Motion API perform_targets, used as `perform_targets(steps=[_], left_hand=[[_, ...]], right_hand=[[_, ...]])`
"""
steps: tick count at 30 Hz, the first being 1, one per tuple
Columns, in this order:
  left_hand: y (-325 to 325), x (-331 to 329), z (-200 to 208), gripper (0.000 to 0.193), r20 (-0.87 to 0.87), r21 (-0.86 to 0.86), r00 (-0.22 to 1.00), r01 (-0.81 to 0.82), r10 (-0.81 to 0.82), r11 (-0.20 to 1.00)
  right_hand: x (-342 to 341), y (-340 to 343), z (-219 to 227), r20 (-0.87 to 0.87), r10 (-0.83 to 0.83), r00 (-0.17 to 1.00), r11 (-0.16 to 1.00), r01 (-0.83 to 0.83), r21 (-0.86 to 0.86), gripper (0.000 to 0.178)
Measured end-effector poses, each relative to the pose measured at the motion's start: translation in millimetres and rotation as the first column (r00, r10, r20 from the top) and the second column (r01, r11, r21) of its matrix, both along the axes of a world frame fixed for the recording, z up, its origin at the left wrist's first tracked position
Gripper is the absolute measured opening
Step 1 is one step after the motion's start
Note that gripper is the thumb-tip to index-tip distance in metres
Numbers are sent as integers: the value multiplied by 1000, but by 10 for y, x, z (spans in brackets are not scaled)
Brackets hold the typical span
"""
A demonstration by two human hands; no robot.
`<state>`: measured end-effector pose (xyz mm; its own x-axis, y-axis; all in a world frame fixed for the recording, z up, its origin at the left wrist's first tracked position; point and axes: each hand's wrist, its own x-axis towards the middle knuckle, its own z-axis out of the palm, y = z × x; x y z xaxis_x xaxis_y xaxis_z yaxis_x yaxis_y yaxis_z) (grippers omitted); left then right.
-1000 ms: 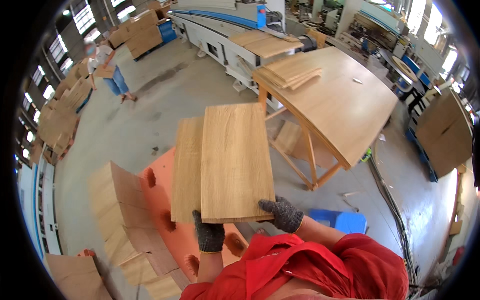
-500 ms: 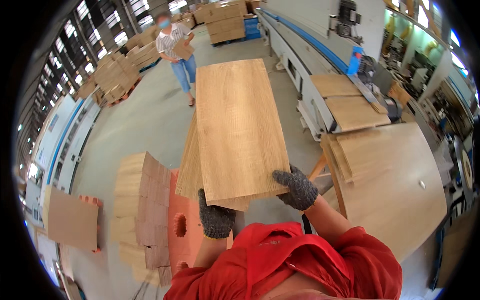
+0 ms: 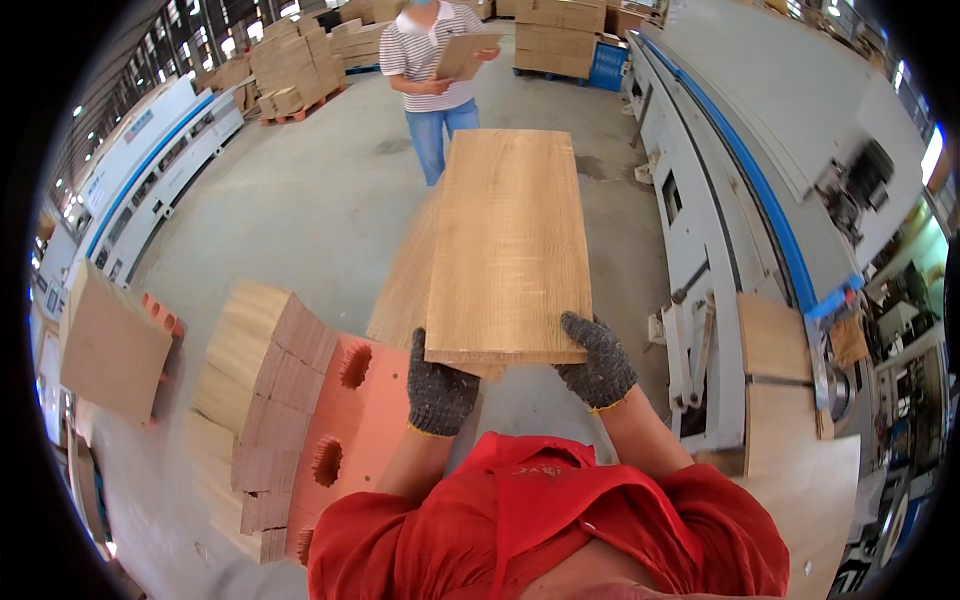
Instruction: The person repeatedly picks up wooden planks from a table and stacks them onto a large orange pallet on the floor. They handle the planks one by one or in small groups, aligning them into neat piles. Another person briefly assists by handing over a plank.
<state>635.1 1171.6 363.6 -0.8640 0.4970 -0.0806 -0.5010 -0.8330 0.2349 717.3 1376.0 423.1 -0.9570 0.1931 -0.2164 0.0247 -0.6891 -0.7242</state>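
Observation:
A light wood-grain board (image 3: 510,240) is held out in front of me, its long side pointing away. At least one more board (image 3: 400,285) lies beneath it, turned so that it sticks out to the left. My left hand (image 3: 441,388), in a dark grey knitted glove, grips the near left corner. My right hand (image 3: 600,368), gloved the same way, grips the near right edge with its thumb toward the top face. The fingers under the boards are hidden.
A stack of boards (image 3: 280,400) stands at my left on an orange platform with holes (image 3: 345,405). A long machine (image 3: 690,200) runs along the right, with boards (image 3: 775,340) at its near end. Ahead, a person (image 3: 435,60) holds a brown panel. Box piles (image 3: 555,40) stand farther back.
My view has turned right. The held boards are more squared up, with the lower one still fanned left. The person ahead is nearer, and the stack sits closer to the left rim.

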Motion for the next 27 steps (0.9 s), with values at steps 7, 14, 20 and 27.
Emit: perform_targets(steps=[7,14,20,27], left_hand=[[664,-1390,-1,41,70,-26,993,-93,94,995],[1429,-2644,-246,40,67,-129,979,-180,190,975],[1910,-3525,-274,35,81,-136,974,-198,210,971],[1892,-3841,-225,38,153,-240,935,-280,321,929]], right_hand=[[-1422,619,-76,9,-9,1000,1000,9,-26,56],[-2833,1531,-447,34,133,991,987,-129,-97,58],[-3858,2109,-497,8,221,975,965,-217,-149,58],[-4229,2128,-615,110,275,955,946,-248,-209,57]])
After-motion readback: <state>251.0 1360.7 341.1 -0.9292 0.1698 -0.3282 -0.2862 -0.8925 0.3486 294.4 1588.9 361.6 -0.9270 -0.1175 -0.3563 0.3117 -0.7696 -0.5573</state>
